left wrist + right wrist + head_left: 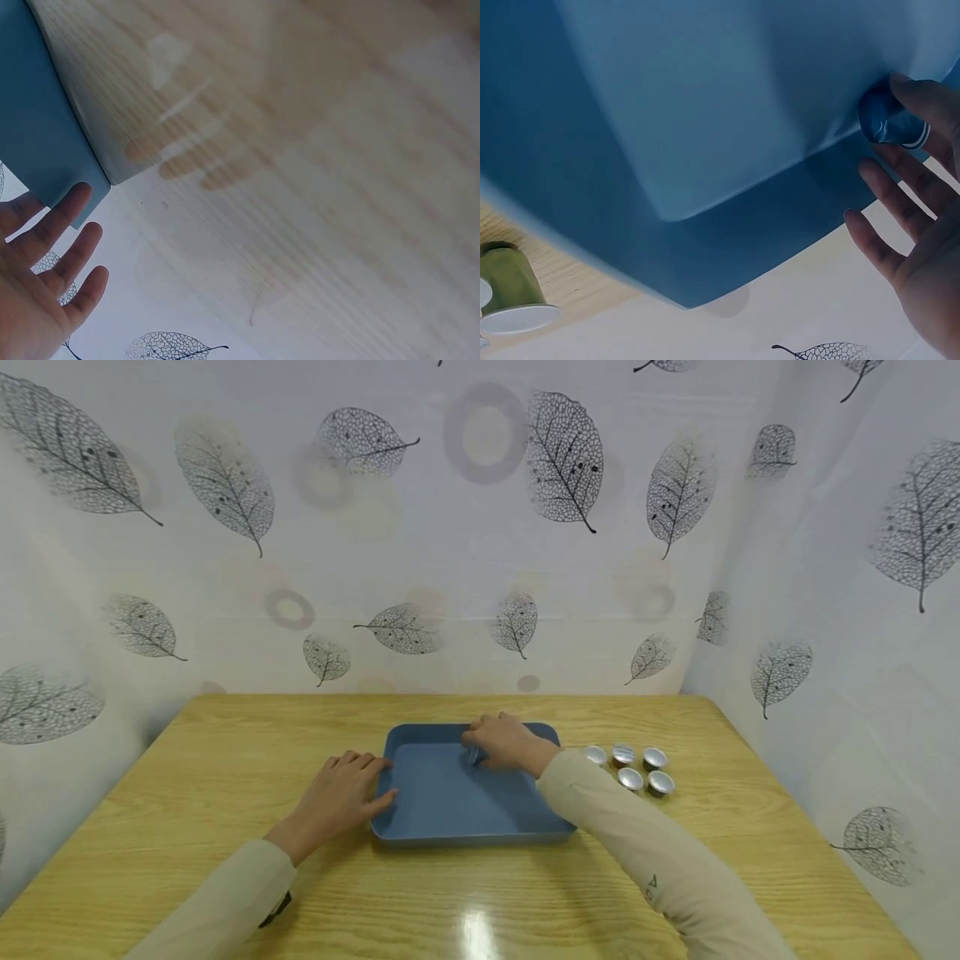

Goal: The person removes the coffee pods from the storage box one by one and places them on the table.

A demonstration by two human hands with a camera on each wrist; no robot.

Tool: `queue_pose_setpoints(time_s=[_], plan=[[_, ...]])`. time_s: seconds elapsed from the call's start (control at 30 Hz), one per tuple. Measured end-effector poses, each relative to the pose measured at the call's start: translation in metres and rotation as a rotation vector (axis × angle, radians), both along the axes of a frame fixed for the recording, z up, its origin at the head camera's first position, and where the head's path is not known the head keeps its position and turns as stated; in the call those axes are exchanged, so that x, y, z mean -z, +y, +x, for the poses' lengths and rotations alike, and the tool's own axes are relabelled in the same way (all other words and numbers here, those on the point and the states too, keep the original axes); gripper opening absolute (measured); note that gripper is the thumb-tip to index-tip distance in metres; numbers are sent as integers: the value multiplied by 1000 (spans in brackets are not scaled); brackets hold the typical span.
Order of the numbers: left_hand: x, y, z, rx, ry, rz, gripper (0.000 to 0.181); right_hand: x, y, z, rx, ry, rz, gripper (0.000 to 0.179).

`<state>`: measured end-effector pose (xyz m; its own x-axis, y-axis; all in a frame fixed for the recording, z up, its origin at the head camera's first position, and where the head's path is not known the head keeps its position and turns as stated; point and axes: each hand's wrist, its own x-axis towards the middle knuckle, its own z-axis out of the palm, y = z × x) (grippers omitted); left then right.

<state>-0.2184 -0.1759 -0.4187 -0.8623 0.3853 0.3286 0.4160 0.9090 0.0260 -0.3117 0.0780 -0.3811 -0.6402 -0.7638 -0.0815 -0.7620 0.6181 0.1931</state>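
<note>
A blue rectangular tray (438, 797) lies on the wooden table. Inside it, near the far wall, my right hand (506, 743) pinches a dark blue coffee capsule (889, 116) between thumb and index finger; the other fingers are spread. The capsule is tilted on its side in the right wrist view, its pale rim toward the palm. At the tray's left edge is my left hand (341, 793), fingers loosely extended, fingertips touching the rim. Several coffee capsules (630, 779) with silver lids stand right of the tray, one partly behind the right sleeve.
A green capsule (511, 289) shows beside the tray's outer wall in the right wrist view. The wooden table (247, 752) extends around the tray. A white curtain (450, 543) with leaf prints hangs behind the table and along its sides.
</note>
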Motion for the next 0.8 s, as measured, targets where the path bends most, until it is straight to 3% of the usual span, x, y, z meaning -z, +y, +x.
queue_pose_setpoints(time_s=[0.37, 0.8], plan=[[0, 0, 0, 1, 0, 3, 41, 3, 0, 2, -47, 32, 3, 32], [-1, 0, 1, 3, 4, 4, 41, -1, -1, 2, -10, 13, 27, 40]])
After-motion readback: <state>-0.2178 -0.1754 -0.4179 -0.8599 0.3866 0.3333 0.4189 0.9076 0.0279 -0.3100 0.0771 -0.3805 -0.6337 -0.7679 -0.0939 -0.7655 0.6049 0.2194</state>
